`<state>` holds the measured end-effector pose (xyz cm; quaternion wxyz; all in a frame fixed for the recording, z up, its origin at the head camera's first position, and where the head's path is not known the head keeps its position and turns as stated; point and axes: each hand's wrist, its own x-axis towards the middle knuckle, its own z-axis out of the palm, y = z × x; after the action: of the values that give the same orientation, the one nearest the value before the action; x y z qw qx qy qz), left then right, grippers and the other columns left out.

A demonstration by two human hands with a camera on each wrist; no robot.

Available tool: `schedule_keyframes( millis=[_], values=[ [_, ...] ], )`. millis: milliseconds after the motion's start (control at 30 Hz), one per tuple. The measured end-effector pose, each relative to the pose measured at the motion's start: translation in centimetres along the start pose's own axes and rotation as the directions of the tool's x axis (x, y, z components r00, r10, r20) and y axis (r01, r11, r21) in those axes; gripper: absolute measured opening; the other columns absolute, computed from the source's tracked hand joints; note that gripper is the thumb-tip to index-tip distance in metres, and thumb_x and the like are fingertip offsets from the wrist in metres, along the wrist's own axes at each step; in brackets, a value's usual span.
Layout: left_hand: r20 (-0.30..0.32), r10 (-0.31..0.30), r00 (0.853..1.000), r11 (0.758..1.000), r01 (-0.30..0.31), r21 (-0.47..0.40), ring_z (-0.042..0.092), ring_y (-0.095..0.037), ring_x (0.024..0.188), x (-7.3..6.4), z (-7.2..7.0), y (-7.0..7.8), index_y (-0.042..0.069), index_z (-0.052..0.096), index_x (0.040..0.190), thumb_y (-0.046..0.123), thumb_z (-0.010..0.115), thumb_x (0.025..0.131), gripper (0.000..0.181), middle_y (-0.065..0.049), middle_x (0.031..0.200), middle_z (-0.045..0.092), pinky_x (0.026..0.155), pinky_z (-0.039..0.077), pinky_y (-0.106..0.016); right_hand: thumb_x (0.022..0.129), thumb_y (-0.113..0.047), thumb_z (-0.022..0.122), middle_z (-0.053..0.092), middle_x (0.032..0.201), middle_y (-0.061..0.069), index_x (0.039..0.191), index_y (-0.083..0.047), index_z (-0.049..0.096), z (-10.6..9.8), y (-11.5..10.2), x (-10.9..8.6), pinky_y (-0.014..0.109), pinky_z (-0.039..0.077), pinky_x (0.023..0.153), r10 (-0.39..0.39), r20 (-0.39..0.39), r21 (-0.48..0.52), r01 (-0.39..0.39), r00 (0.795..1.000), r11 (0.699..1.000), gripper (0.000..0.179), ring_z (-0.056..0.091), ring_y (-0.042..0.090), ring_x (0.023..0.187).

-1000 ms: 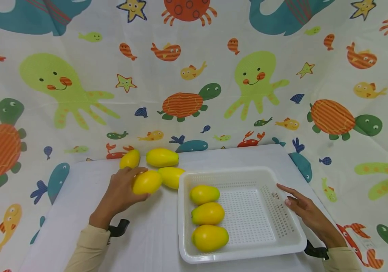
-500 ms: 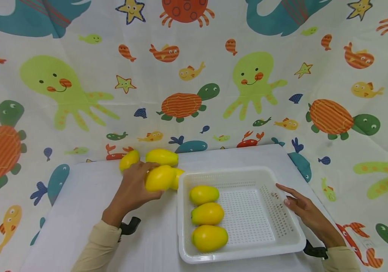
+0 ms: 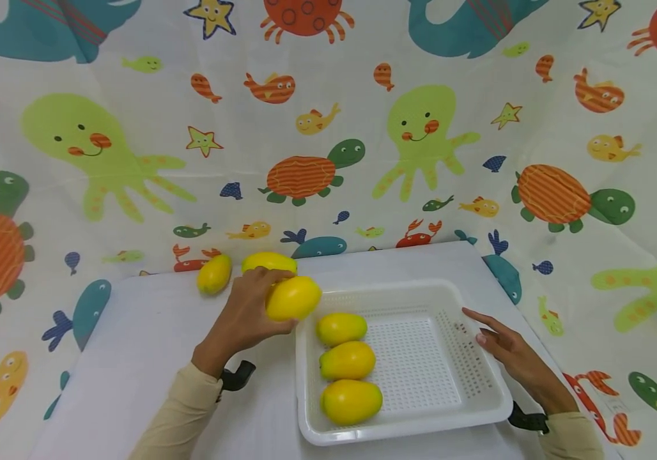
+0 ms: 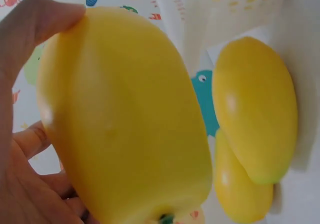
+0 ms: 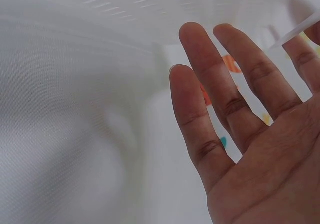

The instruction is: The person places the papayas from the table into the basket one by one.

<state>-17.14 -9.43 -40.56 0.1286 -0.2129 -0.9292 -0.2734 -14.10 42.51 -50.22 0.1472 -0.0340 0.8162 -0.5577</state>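
Observation:
My left hand [image 3: 250,308] grips a yellow papaya [image 3: 295,298] between thumb and fingers, at the back left corner of a white plastic basket [image 3: 415,358]. A small green stem end shows on this papaya [image 4: 120,114] in the left wrist view. Three more papayas [image 3: 351,401] lie in a column along the basket's left side. At the basket's right rim rests my right hand [image 3: 521,361], thumb over the edge. The right wrist view shows its fingers [image 5: 207,79] nearly straight outside the basket wall.
Behind the left hand, one papaya [image 3: 214,275] lies at the table's back edge, and another papaya [image 3: 269,260] is partly covered by the hand. A white cloth covers the table [image 3: 133,358]. A sea-animal curtain [image 3: 328,96] hangs behind.
My left hand has carried the gripped papaya rightward to the basket's corner, now hiding a papaya seen lying there earlier. The right hand stays at the basket rim.

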Motion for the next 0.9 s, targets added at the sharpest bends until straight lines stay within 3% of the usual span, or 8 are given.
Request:
schedule_keyframes(
  millis=[167, 600, 900],
  values=[
    [0.023, 0.013, 1.000, 1.000, -0.013, -0.002, 0.057, -0.026, 0.115, 0.7, 0.4, 1.0, 0.018, 0.067, 0.139, 0.046, 0.089, 0.073, 0.076, -0.006, 0.131, 0.068, 0.100, 0.045, -0.056, 0.110, -0.035, 0.056, 0.041, 0.166, 0.027, 0.168, -0.028, 0.032, 0.2, -0.1, 0.1, 0.052, 0.066, 0.087, 0.010, -0.005, 0.018, -0.010, 1.000, 1.000, 0.062, 0.065, 0.050, 0.131],
    [0.073, 0.065, 0.995, 0.998, -0.063, -0.025, 0.056, -0.024, 0.113, 2.6, 1.8, 3.1, 0.020, 0.067, 0.139, 0.046, 0.090, 0.073, 0.074, -0.004, 0.126, 0.067, 0.095, 0.043, -0.046, 0.112, -0.031, 0.053, 0.044, 0.163, 0.029, 0.167, -0.027, 0.033, 0.2, 0.1, 0.0, 0.049, 0.066, 0.084, -0.039, 0.011, 0.037, 0.039, 0.999, 0.999, 0.059, 0.075, 0.032, 0.119],
    [0.100, 0.119, 0.988, 0.993, -0.116, -0.030, 0.057, -0.023, 0.116, 3.8, 3.0, 4.5, 0.022, 0.068, 0.140, 0.048, 0.089, 0.073, 0.074, -0.002, 0.130, 0.069, 0.094, 0.044, -0.044, 0.112, -0.029, 0.053, 0.043, 0.164, 0.028, 0.168, -0.026, 0.033, 0.1, 0.0, -0.1, 0.049, 0.066, 0.087, -0.035, 0.017, 0.037, 0.034, 0.999, 0.999, 0.059, 0.072, 0.036, 0.123]
  ],
)
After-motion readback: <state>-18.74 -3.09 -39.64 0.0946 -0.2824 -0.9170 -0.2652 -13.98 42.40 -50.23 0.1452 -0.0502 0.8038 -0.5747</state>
